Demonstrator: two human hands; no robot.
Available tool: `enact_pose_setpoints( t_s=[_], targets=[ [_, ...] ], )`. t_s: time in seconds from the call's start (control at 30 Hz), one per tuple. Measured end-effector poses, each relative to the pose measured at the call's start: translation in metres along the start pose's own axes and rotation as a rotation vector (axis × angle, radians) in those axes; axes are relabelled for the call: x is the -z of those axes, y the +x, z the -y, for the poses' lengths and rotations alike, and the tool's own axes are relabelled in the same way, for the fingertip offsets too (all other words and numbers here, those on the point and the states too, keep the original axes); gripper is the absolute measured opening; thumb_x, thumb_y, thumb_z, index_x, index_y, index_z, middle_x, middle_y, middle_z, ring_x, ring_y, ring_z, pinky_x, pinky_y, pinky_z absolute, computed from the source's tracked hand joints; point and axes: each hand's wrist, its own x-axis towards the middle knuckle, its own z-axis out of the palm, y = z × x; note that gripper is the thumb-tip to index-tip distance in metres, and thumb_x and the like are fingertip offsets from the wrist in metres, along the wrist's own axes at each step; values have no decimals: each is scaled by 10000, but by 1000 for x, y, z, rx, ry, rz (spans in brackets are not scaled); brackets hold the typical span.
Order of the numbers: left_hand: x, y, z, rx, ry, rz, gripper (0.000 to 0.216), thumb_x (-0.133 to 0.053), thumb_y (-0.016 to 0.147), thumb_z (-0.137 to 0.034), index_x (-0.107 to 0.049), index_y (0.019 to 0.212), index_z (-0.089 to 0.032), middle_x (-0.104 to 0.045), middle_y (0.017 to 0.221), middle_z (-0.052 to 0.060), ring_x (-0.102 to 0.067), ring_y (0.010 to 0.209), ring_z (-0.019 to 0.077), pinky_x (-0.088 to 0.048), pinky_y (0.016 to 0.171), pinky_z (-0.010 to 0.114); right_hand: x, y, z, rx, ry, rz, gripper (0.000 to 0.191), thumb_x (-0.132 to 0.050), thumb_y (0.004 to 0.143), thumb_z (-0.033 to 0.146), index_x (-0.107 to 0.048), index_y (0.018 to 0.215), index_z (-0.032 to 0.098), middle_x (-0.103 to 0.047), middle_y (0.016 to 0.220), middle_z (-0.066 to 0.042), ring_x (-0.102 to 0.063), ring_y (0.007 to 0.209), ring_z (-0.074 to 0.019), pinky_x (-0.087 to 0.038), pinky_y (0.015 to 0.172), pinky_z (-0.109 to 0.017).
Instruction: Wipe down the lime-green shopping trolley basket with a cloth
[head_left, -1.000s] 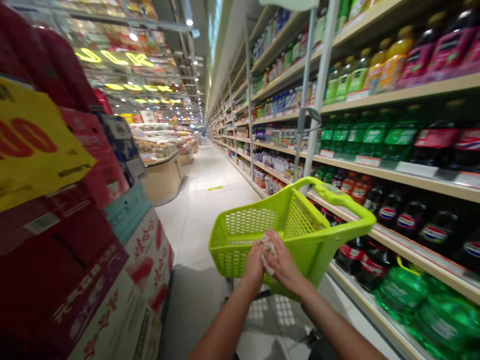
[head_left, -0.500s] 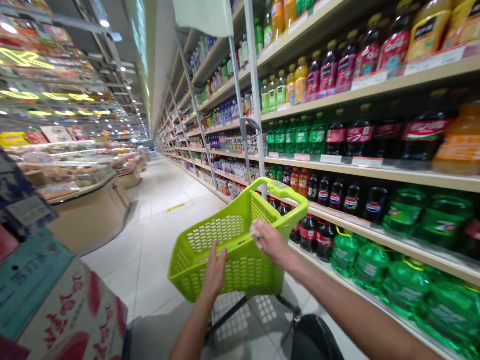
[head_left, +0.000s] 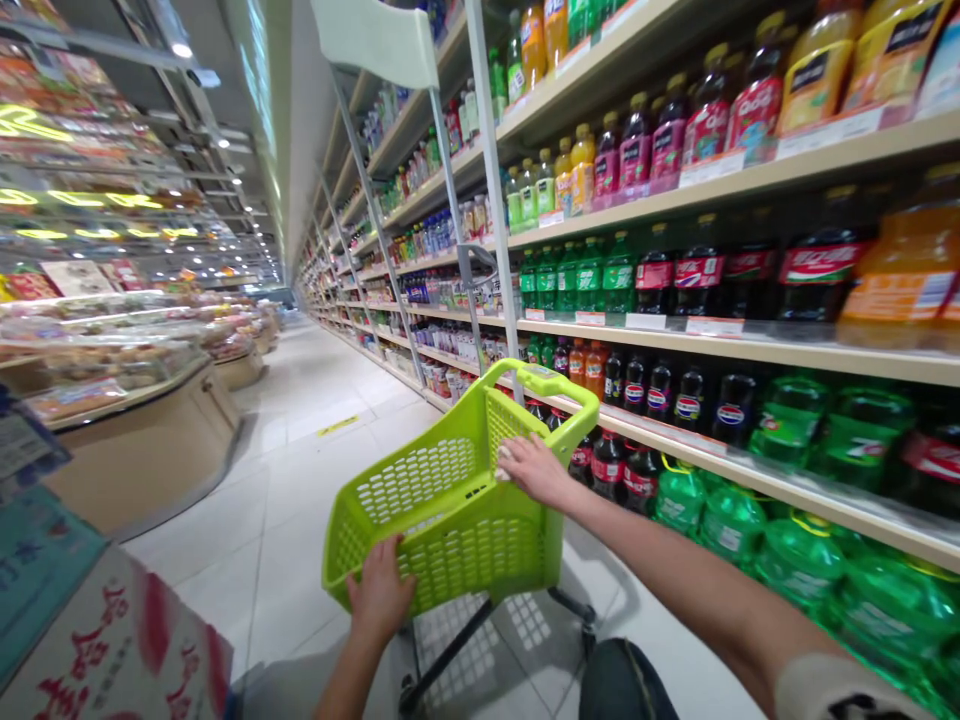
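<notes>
Head view looks down a tiled supermarket aisle [head_left: 300, 420]: drink shelves [head_left: 750, 345] on the right, a curved counter [head_left: 142, 450] left. Left hand [head_left: 381, 592] grips the green basket [head_left: 450, 500] at its near left corner; right hand [head_left: 534, 466] lies flat on its right rim, fingers loosely spread.

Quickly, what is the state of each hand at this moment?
Left hand: closed on the near rim of the green basket.
Right hand: rests on the basket's right rim, pressing a small pale wad; the grip cannot be told.
</notes>
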Motion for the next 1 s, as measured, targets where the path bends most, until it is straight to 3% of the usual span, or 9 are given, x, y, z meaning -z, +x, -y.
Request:
enact_pose_setpoints(
  t_s=[0.13,0.27,0.37,0.53,0.63,0.73,0.8,0.87,1.0],
  targets=[
    [-2,-1,4,-23,-40,0,468,-430,734,-143,-393,1199,-171,-445,1278,115,-382,1198,245,-210,997,562,31,-22,-69,20,33,-53,256,-390,864,227,-596,1016,216,-540,1155,-70,-484,1037,-196,-371,906,-381],
    [-5,-3,-2,-32,-40,5,492,-444,725,-148,-369,1210,-169,-430,1292,119,-370,1208,243,-179,997,587,42,-40,-114,-267,-15,-416,270,-389,835,167,-607,994,167,-499,1213,-103,-403,1155,-232,-328,968,-423],
    [-8,-5,-10,-17,-27,12,498,-448,731,-168,-357,1221,-149,-393,1325,136,-332,1235,255,-173,984,613,14,-38,-85,-242,-12,-440,270,-399,828,141,-604,1001,163,-509,1207,-124,-394,1179,-232,-323,981,-451],
    [-9,-14,-16,-72,37,-3,547,-427,733,-133,-321,1269,-153,-355,1366,129,-248,1290,242,-179,998,586,-46,-23,5,164,80,-279,198,-450,853,219,-616,960,217,-554,1181,-53,-422,1166,-178,-369,964,-371],
    [-6,-18,-16,-103,42,24,587,-425,721,-109,-304,1291,-176,-334,1386,97,-234,1300,224,-187,1013,561,-37,-24,-11,114,82,-278,207,-439,854,197,-613,965,220,-556,1178,-57,-423,1167,-175,-359,971,-387],
    [-4,-19,-20,-81,14,42,595,-425,719,-116,-303,1299,-174,-326,1393,92,-220,1306,233,-184,1013,573,-7,-26,-65,-165,16,-336,255,-415,834,125,-602,1003,166,-525,1196,-127,-392,1192,-225,-333,978,-451],
    [-4,-19,-24,-62,-3,46,586,-423,722,-129,-313,1296,-171,-331,1390,95,-215,1308,242,-181,1009,585,5,-23,-82,-303,-28,-373,289,-399,816,86,-594,1023,138,-500,1209,-163,-377,1199,-255,-321,974,-482],
    [-6,-20,-29,-53,-10,47,589,-421,718,-134,-316,1296,-175,-328,1392,93,-208,1310,244,-179,1009,589,-2,-17,-68,-307,-40,-382,309,-391,804,62,-595,1024,136,-513,1189,-167,-402,1176,-256,-333,961,-481],
    [-13,-23,-32,-61,23,18,629,-422,698,-119,-298,1312,-178,-300,1407,85,-189,1317,241,-175,1013,584,-48,-9,10,-68,-2,-332,236,-456,808,113,-626,945,205,-588,1110,-63,-480,1089,-185,-390,936,-353]
  ],
)
